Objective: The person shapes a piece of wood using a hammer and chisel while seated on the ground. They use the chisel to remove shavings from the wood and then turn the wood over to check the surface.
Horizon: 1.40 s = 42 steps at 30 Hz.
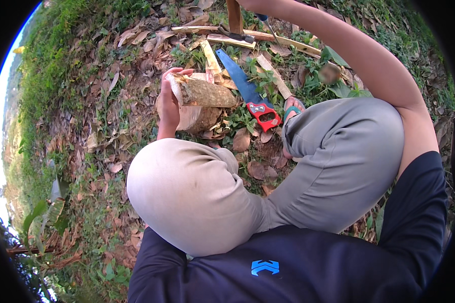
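Head view, outdoors: a person sits low with knees apart, the left hand (170, 99) cupped against the left end of a short bark-covered log (204, 93). The fingers reach past the far edge of the cut end; the thumb is hidden, so whether they clamp the log or merely steady it cannot be told. Directly to the right of these fingers, the log lies crosswise on a thicker log (196, 120). The right hand (247, 3) is mostly cut off by the upper edge, so its finger state cannot be told either. A claw hammer (235, 34) hangs beneath it, beyond the left fingertips and to their right, near a slim blue-handled tool (261, 17). The step in hand looks like steadying the log; doing it well probably means pressing down, since round wood on round wood could roll, and keeping the fingers low on the end, clear of the hammer head. To the right of the left fingers, past the log, a handsaw (247, 88) with a blue blade and red handle lies flat; its toothed edge deserves a wide berth. Pale split wood strips (231, 41) lie beyond the fingertips. All around, the ground is uneven soil under dry brown leaves (129, 103) and low weeds, with green grass (55, 60) farther left of the fingers.
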Motion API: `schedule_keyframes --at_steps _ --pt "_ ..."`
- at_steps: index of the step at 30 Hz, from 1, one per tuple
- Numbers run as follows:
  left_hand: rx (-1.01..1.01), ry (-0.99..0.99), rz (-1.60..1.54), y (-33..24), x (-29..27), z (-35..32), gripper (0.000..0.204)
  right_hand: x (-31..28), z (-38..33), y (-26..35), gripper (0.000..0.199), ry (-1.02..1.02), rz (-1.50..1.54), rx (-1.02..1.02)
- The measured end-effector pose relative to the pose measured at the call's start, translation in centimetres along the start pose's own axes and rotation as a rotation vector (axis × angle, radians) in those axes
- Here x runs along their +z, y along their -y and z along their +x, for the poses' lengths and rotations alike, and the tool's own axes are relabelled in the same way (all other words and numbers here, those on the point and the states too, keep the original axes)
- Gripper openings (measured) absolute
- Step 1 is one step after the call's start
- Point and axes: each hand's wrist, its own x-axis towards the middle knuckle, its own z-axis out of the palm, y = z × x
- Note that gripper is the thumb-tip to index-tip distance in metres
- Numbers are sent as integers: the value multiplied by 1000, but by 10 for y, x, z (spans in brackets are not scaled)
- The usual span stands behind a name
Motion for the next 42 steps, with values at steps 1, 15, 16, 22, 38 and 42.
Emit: schedule_keyframes --at_steps 1,15,16,22,38,42 --pt "-1 -35 18 0 -1 2 61 2 1 2 39 -1 15 -1" --pt "16 -79 466 -51 -2 64 33 56 23 36 30 -367 231 -28" --pt "1 -110 536 -54 0 66 31 65 24 41 31 -403 225 -41" --pt "-57 -96 620 -60 18 67 40 103 26 60 33 -416 355 -21" --pt "428 -365 909 -41 20 73 28 125 34 84 14 -261 798 55" --pt "370 -360 863 -40 30 81 35 86 79 50 14 -240 508 -118"
